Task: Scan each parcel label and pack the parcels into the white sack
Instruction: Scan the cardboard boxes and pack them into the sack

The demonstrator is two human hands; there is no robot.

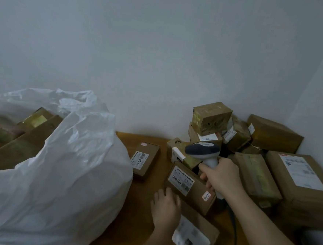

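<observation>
My right hand (pixel 222 179) grips a grey and white barcode scanner (pixel 202 151), its head hanging over the pile of brown parcels. My left hand (pixel 166 205) rests with spread fingers against the near side of a small brown box with a white label (pixel 190 183); whether it grips the box I cannot tell. Another labelled box (pixel 194 237) lies just under my left wrist. The big white sack (pixel 63 173) fills the left side, open at the top, with several brown parcels (pixel 22 137) inside.
A small labelled box (pixel 144 160) lies alone on the wooden table (pixel 141 207) between sack and pile. Stacked parcels (pixel 210 118) rise against the wall at the back right, and a large flat carton (pixel 302 176) lies at the right. The scanner cable (pixel 233 225) runs toward me.
</observation>
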